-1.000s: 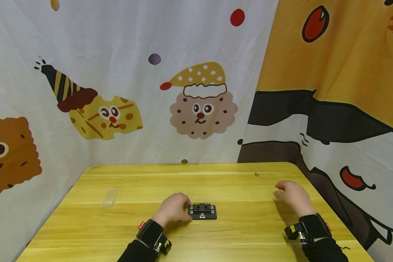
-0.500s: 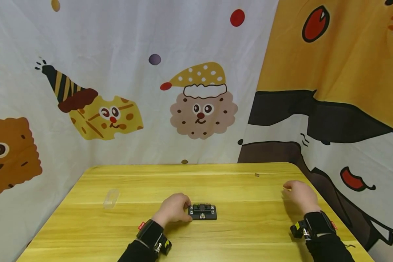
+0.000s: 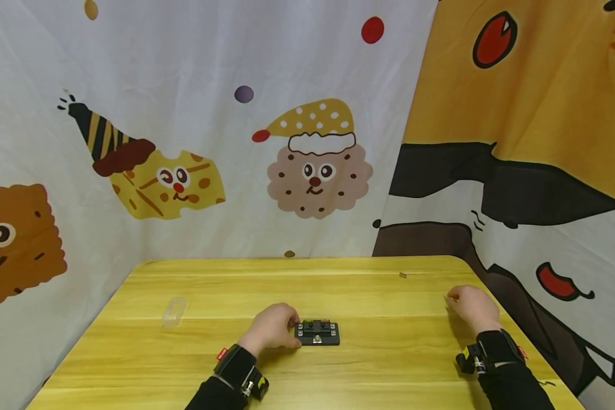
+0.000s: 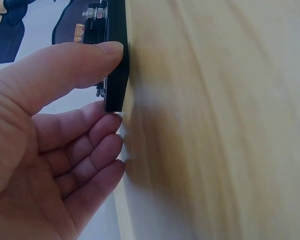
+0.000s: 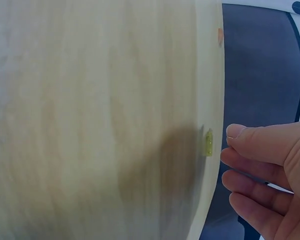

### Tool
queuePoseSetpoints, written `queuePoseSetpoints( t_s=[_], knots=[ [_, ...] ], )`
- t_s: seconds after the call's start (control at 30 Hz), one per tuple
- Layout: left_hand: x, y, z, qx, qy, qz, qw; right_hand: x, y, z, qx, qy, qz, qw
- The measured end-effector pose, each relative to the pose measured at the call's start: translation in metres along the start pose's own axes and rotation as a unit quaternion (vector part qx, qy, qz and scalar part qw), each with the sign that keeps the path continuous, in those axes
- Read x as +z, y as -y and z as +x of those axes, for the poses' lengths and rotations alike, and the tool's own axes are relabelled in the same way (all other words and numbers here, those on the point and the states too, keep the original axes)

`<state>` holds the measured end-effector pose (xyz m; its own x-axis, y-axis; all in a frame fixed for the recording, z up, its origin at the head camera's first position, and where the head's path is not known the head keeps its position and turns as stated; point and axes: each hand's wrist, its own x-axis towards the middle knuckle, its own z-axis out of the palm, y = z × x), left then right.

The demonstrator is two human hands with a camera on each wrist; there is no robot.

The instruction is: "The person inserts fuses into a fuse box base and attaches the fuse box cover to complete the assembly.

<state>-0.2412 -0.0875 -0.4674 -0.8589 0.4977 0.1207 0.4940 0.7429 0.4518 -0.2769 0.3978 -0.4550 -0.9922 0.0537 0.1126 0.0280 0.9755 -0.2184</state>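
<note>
A black rectangular block with metal screw terminals [image 3: 317,336] lies on the table in front of me. My left hand [image 3: 273,327] pinches its left end between thumb and forefinger; in the left wrist view the thumb [image 4: 97,57] presses on the black block [image 4: 116,60] and the other fingers curl beside it. Farther right, my right hand [image 3: 474,307] hovers low over the table with loosely bent fingers. A small yellow-green translucent piece [image 5: 208,143] stands or lies just beyond its fingertips in the right wrist view, with a narrow gap between.
A clear plastic box [image 3: 175,312] stands on the left of the table [image 3: 225,285]. A tiny brown piece [image 3: 402,275] lies near the back edge. A dark strand [image 3: 547,383] is by the right edge. A printed curtain [image 3: 195,57] hangs behind.
My right hand has moved to the right, and a small piece now shows at its fingertips. The left hand and the black block have stayed in place.
</note>
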Motion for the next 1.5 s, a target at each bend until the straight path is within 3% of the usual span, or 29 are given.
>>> queuePoseSetpoints(
  t_s=[0.7, 1.5],
  knots=[
    [0.004, 0.005, 0.003, -0.004, -0.002, 0.008, 1.0000, 0.002, 0.005, 0.007, 0.021, 0.007, -0.012, 1.000],
    [0.004, 0.004, 0.003, -0.005, 0.000, 0.008, 1.0000, 0.006, 0.009, 0.014, 0.009, 0.006, -0.034, 0.999]
  ],
)
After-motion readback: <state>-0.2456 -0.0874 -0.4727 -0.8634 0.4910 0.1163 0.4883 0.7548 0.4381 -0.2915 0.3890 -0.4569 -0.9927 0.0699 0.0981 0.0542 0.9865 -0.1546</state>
